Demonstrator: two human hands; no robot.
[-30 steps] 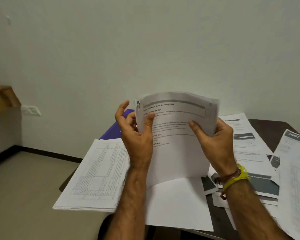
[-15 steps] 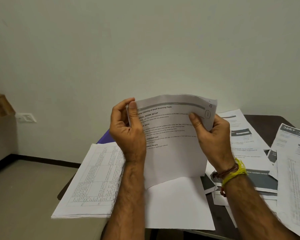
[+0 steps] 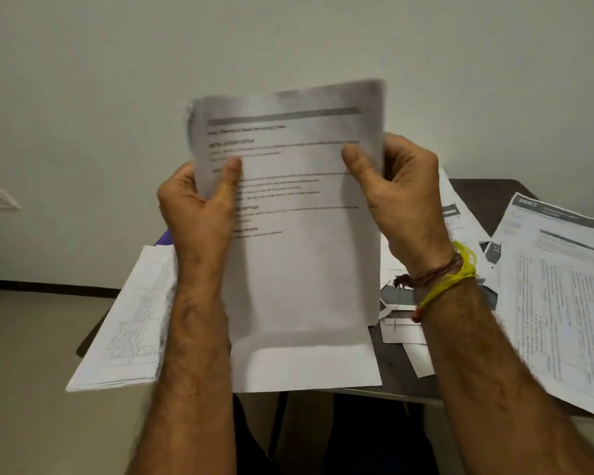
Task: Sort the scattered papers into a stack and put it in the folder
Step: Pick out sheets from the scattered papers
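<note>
So my left hand (image 3: 199, 207) has its thumb clamped over the front of the bundle of sheets (image 3: 299, 234), with the other fingers hidden behind it. My right hand (image 3: 402, 200) does the same on the opposite edge, thumb on the printed face. I'm holding the bundle upright with its bottom edge down toward a blank sheet (image 3: 306, 368) on the desk (image 3: 391, 368). My guess is that's for tapping the edges square, since a grip on both long sides keeps the pages from fanning out. The top of the bundle is blurred, so I can't tell how many pages are in it.

Further out there's plenty still to gather. A table-printed stack (image 3: 131, 320) lies to my left, hanging over the desk's edge toward the floor. On my right, more loose papers (image 3: 460, 217) overlap each other, and a big form sheet (image 3: 563, 293) sticks out past the near edge. A bit of purple folder (image 3: 163, 238) peeks out behind my left wrist, mostly buried, so I'd say it needs uncovering before anything goes in.

Room to move is best straight above the desk. The overhanging sheets look easy to knock off with a forearm.
</note>
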